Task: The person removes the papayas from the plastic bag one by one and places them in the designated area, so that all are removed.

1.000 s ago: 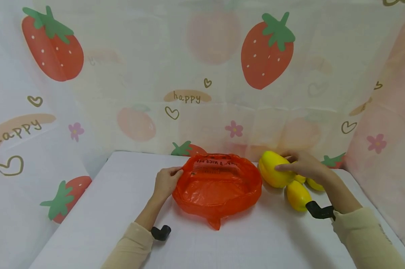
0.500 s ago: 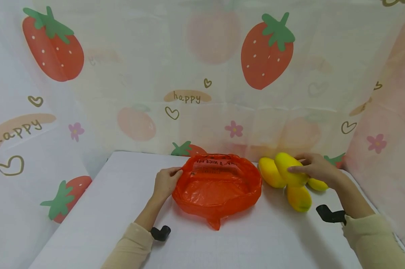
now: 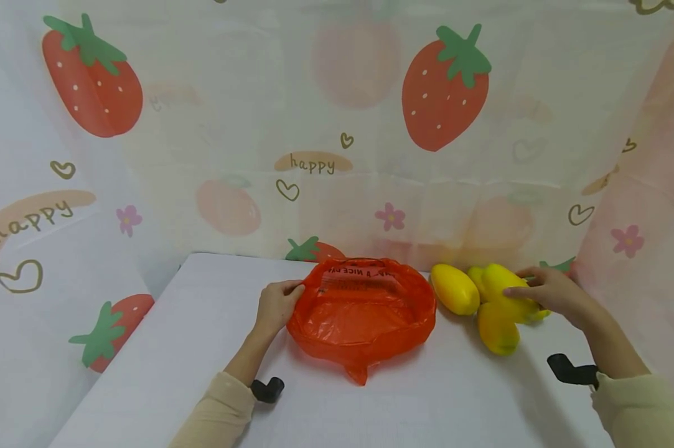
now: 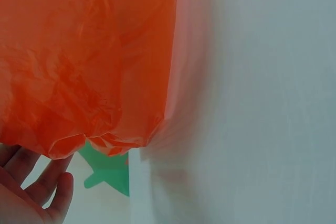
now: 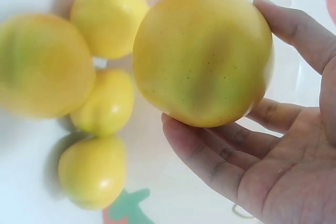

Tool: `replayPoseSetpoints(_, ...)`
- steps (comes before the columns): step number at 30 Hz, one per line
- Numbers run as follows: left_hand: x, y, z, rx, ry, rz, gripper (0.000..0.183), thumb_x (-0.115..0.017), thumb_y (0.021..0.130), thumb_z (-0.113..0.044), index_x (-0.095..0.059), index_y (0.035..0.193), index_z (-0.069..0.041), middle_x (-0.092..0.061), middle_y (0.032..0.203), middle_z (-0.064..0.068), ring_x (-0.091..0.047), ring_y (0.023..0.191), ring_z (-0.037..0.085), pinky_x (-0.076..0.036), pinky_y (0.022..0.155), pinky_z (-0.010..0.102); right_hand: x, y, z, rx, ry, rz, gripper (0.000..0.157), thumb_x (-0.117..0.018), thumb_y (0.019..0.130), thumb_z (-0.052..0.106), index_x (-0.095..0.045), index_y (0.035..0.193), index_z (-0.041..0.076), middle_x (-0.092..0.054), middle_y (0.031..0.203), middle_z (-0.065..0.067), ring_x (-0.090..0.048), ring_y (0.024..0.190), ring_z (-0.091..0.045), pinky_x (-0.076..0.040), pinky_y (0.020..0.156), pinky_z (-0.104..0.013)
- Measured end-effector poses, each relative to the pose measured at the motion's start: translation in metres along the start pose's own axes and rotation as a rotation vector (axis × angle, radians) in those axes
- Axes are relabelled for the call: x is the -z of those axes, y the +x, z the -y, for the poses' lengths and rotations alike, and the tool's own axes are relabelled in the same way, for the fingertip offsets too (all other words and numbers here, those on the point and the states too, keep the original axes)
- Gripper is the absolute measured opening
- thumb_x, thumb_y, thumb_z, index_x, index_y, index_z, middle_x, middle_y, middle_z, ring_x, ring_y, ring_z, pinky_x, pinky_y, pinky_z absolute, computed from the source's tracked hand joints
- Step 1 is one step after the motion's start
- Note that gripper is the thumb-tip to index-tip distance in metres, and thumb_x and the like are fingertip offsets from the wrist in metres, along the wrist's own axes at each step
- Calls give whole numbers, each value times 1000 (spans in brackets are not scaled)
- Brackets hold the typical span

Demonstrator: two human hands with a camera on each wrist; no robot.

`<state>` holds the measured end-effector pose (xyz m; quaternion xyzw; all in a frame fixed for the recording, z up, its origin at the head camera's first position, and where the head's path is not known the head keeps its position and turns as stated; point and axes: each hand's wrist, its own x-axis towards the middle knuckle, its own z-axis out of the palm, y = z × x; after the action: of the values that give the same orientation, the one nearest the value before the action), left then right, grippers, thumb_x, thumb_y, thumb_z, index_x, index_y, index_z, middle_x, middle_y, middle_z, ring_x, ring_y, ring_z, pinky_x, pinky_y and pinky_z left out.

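In the head view a red plastic bag (image 3: 365,317) lies on the table with its mouth spread wide. At its left rim, my left hand (image 3: 277,306) pinches the plastic; in the left wrist view the fingers (image 4: 50,182) meet the bag's crumpled edge (image 4: 105,77). To the right of the bag, my right hand (image 3: 557,295) holds a yellow mango (image 3: 501,286) between thumb and fingers. The right wrist view has this mango (image 5: 205,56) large in the grasp, the thumb (image 5: 294,27) on one side and fingers on the other.
More mangoes lie around the held one: one beside the bag (image 3: 455,289), one nearer the front (image 3: 498,330), others partly hidden behind. A patterned cloth (image 3: 230,124) closes off the back and sides of the white table (image 3: 202,311).
My right hand has moved right and lower with the mango, away from the bag, uncovering the mango beside the bag. The left hand and the bag have stayed in place.
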<state>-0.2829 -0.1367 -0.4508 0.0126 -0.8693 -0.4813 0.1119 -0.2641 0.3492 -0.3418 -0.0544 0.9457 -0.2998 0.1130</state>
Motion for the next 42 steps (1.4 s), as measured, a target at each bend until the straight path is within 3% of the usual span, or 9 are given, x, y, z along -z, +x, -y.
replayPoseSetpoints(11,0,-1,1,-5,-14,0,29,-60,97,-19,-71,116,-1,-72,112,16,-69,102,30,-58,89,41,0,-6,-21,-28,27,0,77,-61,93,45,-40,138,-13,-45,135,-40,-63,102,-29,-58,88,-47)
replayPoseSetpoints(23,0,-1,-1,-3,-10,0,28,-60,97,-19,-71,116,-2,-72,112,16,-69,102,30,-58,89,41,0,-9,-42,-78,1,-3,84,-62,93,45,-33,137,-20,-44,130,-45,-61,105,-40,-58,87,-47)
replayPoseSetpoints(42,1,-2,-2,0,-19,0,28,-60,96,-19,-71,115,-1,-72,111,17,-69,100,29,-59,87,41,-9,-6,-66,-184,-3,32,89,-63,90,47,-30,137,-20,-37,131,-48,-59,102,-41,-57,85,-46)
